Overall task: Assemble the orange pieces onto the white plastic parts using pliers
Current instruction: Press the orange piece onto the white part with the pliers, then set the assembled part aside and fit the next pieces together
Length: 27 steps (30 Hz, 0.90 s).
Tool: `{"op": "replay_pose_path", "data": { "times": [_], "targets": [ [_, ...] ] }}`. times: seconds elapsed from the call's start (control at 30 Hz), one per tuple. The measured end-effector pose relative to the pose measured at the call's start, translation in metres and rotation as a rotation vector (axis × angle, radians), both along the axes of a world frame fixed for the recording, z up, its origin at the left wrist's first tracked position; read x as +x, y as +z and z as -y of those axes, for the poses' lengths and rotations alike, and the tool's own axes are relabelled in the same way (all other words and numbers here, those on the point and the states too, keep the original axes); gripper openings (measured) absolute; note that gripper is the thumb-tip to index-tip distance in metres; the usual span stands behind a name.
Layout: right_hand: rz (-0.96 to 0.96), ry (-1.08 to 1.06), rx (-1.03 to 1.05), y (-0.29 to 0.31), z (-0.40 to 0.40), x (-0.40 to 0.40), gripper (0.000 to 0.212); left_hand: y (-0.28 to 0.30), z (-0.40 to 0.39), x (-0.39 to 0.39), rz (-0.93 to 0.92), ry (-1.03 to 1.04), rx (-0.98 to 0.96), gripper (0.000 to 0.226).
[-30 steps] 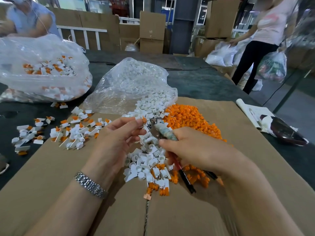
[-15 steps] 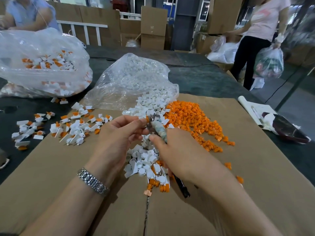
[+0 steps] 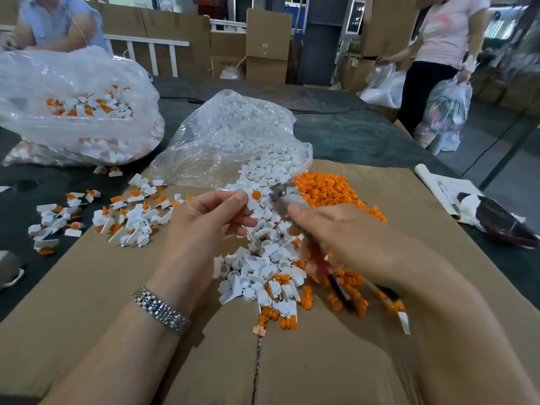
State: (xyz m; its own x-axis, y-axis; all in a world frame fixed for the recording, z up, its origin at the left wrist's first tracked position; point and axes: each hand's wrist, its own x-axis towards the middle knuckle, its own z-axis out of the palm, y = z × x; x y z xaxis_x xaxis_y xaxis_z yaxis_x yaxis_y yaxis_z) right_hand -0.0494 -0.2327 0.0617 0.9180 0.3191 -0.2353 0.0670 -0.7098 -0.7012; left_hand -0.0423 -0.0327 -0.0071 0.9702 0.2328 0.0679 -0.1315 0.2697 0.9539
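1. My left hand [image 3: 204, 220] pinches a white part [image 3: 253, 197] with an orange piece in it.
2. My right hand [image 3: 344, 241] grips the pliers [image 3: 285, 197].
3. The middle bag [image 3: 230, 141], at the cardboard's [image 3: 87, 302] far edge, spills white parts; the far-left bag [image 3: 73, 106] holds assembled ones.

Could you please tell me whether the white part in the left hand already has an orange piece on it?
Yes: the white part pinched by the left hand shows an orange piece on it.

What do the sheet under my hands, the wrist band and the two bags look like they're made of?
Sheet: brown corrugated cardboard, matte, with a seam down the middle.
Wrist band: probably polished metal, shiny silver links.
Bags and: thin clear plastic film, crinkled and glossy, the parts showing through.
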Motion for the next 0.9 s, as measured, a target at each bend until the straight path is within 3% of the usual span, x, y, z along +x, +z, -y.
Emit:
{"op": "replay_pose_path", "data": {
  "times": [0.17, 0.3, 0.37, 0.47, 0.57, 0.67, 0.8, 0.9],
  "targets": [
    [0.175, -0.172, -0.144, -0.005, 0.023, 0.036, 0.05, -0.002, -0.007, 0.002, -0.021, 0.129, 0.181, 0.009],
    [0.27, -0.258, -0.401, -0.039, 0.035, 0.061, 0.043, -0.006, -0.022, 0.01, -0.072, 0.475, 0.599, 0.011],
    [0.353, -0.3, -0.536, -0.057, 0.038, 0.066, 0.046, -0.007, -0.023, 0.011, -0.042, 0.516, 0.737, 0.014],
    [0.381, -0.306, -0.57, -0.068, 0.035, 0.069, 0.05, -0.007, -0.016, 0.01, 0.0, 0.382, 0.854, 0.017],
    [0.4, -0.286, -0.56, -0.072, 0.035, 0.072, 0.056, -0.007, -0.01, 0.007, -0.044, 0.105, 0.858, 0.016],
    [0.422, -0.294, -0.462, -0.072, 0.037, 0.072, 0.053, -0.007, -0.007, 0.005, -0.084, -0.088, 0.985, 0.015],
    [0.596, -0.148, -0.279, -0.064, 0.035, 0.066, 0.017, -0.009, -0.004, 0.005, -0.059, -0.093, 1.258, 0.024],
    [0.559, 0.033, -0.394, -0.064, 0.023, 0.059, 0.015, -0.012, -0.003, 0.006, -0.04, -0.077, 1.277, 0.026]
  ]
}}
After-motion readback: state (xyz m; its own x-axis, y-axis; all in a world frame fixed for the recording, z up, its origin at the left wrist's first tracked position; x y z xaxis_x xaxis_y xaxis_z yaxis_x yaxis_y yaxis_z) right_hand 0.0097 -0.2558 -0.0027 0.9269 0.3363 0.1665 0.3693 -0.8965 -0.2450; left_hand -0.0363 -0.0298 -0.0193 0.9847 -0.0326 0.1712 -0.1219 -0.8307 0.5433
